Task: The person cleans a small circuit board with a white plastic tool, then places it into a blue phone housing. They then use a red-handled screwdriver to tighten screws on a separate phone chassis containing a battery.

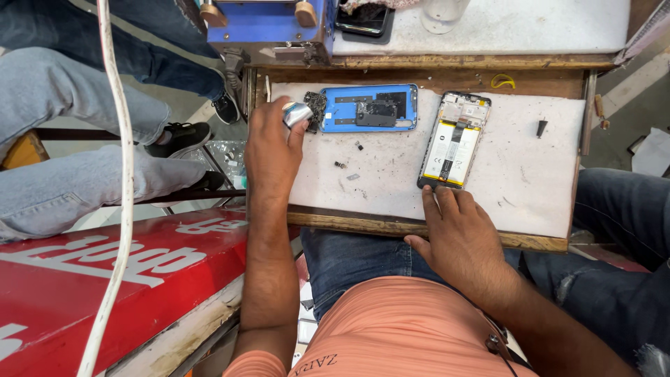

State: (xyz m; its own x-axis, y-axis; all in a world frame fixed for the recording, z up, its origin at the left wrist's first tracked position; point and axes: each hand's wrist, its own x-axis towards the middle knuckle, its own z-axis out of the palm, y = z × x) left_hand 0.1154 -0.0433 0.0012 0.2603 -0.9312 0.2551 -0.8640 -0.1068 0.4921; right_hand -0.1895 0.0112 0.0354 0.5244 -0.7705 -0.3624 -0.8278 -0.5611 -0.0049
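Scuffed white worktop (pixel 516 174) on a wooden tray across the person's lap. Nearest, right hand (pixel 460 234) lies flat and open, fingertips touching the near end of the opened phone (pixel 453 139), whose long axis runs near to far. Further left, left hand (pixel 272 143) is closed around a small silvery object (pixel 296 113), just beside the blue back cover (pixel 370 108).

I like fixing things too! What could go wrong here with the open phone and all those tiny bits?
The tiny screws lie loose on the white mat, so a sweep of the left hand might scatter them. The right hand presses by the opened phone, whose battery is bare; a hard push could perhaps damage it.
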